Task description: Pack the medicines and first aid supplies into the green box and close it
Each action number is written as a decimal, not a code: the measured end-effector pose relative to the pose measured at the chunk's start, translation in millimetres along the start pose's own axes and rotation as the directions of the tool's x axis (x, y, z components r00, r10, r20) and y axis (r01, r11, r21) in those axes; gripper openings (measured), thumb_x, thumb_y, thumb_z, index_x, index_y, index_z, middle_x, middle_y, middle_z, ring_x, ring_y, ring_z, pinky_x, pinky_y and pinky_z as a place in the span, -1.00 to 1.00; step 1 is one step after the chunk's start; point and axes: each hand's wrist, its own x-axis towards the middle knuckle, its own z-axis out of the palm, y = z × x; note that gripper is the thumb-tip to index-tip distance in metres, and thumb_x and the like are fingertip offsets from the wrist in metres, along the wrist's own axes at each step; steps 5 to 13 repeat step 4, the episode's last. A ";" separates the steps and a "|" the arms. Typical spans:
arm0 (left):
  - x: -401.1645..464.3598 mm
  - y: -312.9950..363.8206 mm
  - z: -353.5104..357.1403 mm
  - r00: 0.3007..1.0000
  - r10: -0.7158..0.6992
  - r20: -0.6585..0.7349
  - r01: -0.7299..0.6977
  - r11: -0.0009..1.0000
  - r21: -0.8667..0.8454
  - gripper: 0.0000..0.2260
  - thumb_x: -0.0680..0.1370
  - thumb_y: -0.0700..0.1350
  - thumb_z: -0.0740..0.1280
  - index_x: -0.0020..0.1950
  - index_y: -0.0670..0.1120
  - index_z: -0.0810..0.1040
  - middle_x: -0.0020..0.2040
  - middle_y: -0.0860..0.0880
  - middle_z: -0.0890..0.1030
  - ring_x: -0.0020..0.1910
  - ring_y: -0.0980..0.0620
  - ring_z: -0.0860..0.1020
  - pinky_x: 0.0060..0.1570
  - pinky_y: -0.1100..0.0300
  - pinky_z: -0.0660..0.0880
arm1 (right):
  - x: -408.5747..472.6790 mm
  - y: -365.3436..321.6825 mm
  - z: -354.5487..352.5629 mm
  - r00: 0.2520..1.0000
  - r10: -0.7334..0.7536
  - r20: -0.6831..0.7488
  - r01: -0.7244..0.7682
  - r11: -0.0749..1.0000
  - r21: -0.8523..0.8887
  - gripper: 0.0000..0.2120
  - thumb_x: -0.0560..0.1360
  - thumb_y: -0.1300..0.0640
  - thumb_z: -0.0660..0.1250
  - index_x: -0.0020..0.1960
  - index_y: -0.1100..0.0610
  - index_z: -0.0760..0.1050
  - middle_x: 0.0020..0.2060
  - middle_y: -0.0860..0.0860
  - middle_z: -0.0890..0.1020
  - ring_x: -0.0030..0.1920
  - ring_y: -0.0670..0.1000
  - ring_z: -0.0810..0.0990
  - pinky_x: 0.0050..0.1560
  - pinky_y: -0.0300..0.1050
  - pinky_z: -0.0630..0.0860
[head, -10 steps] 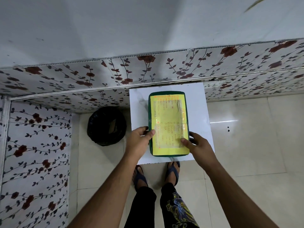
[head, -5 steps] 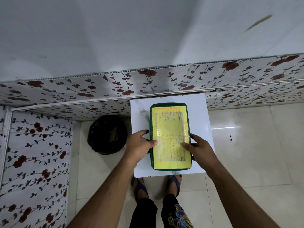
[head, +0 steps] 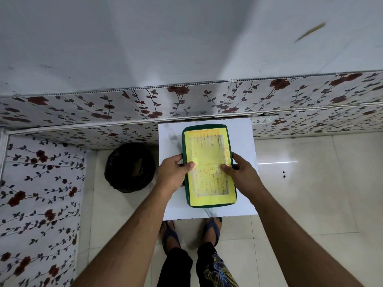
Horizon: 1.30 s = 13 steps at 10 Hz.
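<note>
The green box (head: 208,146) lies closed on a small white table (head: 170,137), its lid covered by a yellow sheet with orange handwriting under clear tape. My left hand (head: 173,172) grips the box's left side, thumb on the lid. My right hand (head: 241,172) grips the right side, thumb pressed on the yellow sheet. No medicines or first aid supplies are in sight; the inside of the box is hidden.
A black bin (head: 129,167) with a black liner stands on the floor just left of the table. Walls with a red flower pattern (head: 41,183) close in at the back and left. Shiny pale floor tiles (head: 310,193) spread to the right. My sandalled feet (head: 190,233) stand below the table's front edge.
Both hands have slid forward along the box's sides, from its near corners to about its middle. The box appears lower and nearer in the frame as the view shifts.
</note>
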 end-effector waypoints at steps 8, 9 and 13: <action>-48.3 27.4 -24.8 0.988 0.113 -0.103 -0.099 0.987 0.129 -0.51 0.53 0.07 0.39 0.43 0.03 0.42 0.26 -0.05 0.59 0.17 0.00 0.55 0.19 0.04 0.49 | -45.0 -37.5 -26.6 0.992 -0.120 -0.050 0.102 0.955 -0.278 -0.34 0.56 -0.15 0.30 0.58 -0.04 0.15 0.45 0.08 0.44 0.39 0.15 0.47 0.28 0.06 0.43; -48.3 27.4 -24.8 0.988 0.113 -0.103 -0.099 0.987 0.129 -0.51 0.53 0.07 0.39 0.43 0.03 0.42 0.26 -0.05 0.59 0.17 0.00 0.55 0.19 0.04 0.49 | -45.0 -37.5 -26.6 0.992 -0.120 -0.050 0.102 0.955 -0.278 -0.34 0.56 -0.15 0.30 0.58 -0.04 0.15 0.45 0.08 0.44 0.39 0.15 0.47 0.28 0.06 0.43; -48.3 27.4 -24.8 0.988 0.113 -0.103 -0.099 0.987 0.129 -0.51 0.53 0.07 0.39 0.43 0.03 0.42 0.26 -0.05 0.59 0.17 0.00 0.55 0.19 0.04 0.49 | -45.0 -37.5 -26.6 0.992 -0.120 -0.050 0.102 0.955 -0.278 -0.34 0.56 -0.15 0.30 0.58 -0.04 0.15 0.45 0.08 0.44 0.39 0.15 0.47 0.28 0.06 0.43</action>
